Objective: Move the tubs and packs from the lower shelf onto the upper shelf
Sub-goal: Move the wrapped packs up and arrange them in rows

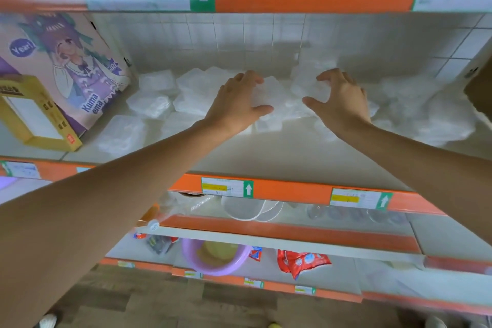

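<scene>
Our left hand (237,106) and right hand (340,101) are both reached in well behind the orange rail (290,190) of the upper shelf. Each is spread wide, fingers arched and thumb held apart. Neither closes round anything we can make out. They flank one clear tub (282,104) from either side, and we judge they are settling it into place or letting it go.

Around that tub, also behind the rail, lies a loose heap of clear tubs (186,88). It reaches back toward the tiled wall, probably pushed deep so the strip just behind the rail stays free for more. Behind the rail's left end, an illustrated box (72,66) leans with a yellow box (34,114) against it, which bounds the heap on that side.

Directly below the rail, the lower shelf holds round clear tubs (247,210) and small clear cups (354,214), so we think the job is only partly done. Lower again beneath the rail are a purple basin (213,255) and red packs (298,261). We cannot tell whether those belong to the task.
</scene>
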